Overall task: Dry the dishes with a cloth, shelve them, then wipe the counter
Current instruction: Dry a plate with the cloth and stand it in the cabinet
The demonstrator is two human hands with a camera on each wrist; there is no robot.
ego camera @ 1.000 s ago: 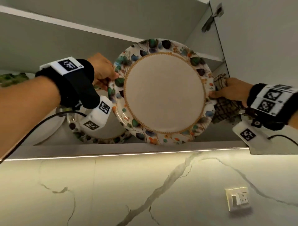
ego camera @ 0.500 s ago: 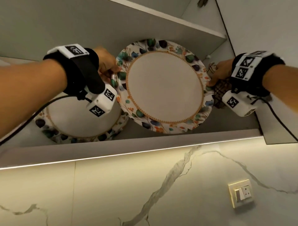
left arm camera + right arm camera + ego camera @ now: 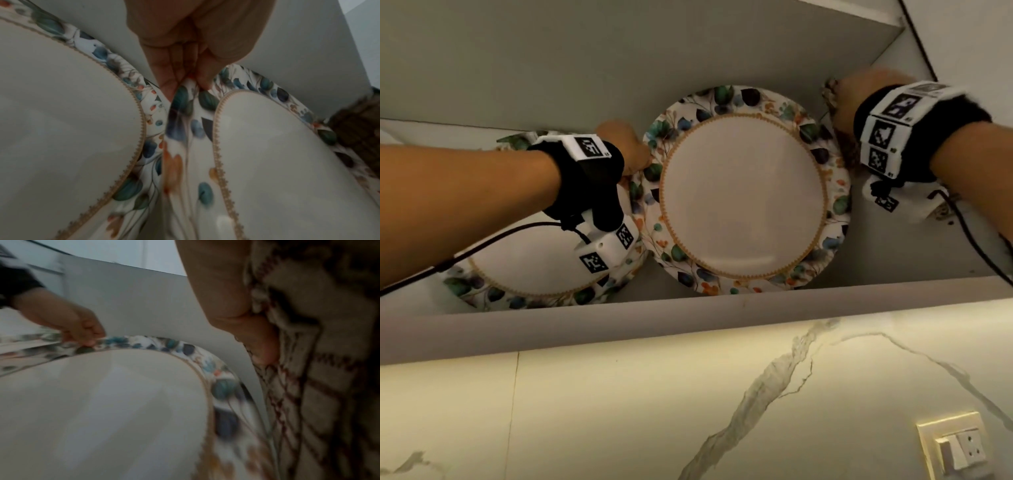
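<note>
A floral-rimmed white plate (image 3: pixel 744 198) is held inside the open cupboard, its face toward me. My left hand (image 3: pixel 628 147) pinches its left rim (image 3: pixel 186 94), thumb on the front and fingers behind. My right hand (image 3: pixel 851 102) is at the plate's right rim and grips the checked cloth (image 3: pixel 320 369), bunched against the palm. From these views I cannot tell whether it also touches the plate. A second matching plate (image 3: pixel 541 263) stands to the left, partly behind my left wrist, and its rim (image 3: pixel 131 78) lies next to the held plate.
The cupboard shelf's front edge (image 3: pixel 688 318) runs below both plates. The cupboard's side wall (image 3: pixel 914 58) stands close on the right behind my right hand. Below is a marble-look wall (image 3: pixel 619 411) with a socket (image 3: pixel 955 448) at the lower right.
Both hands have carried the plate deeper and lower into the cupboard, beside the second plate. My right hand has risen to the plate's upper right rim.
</note>
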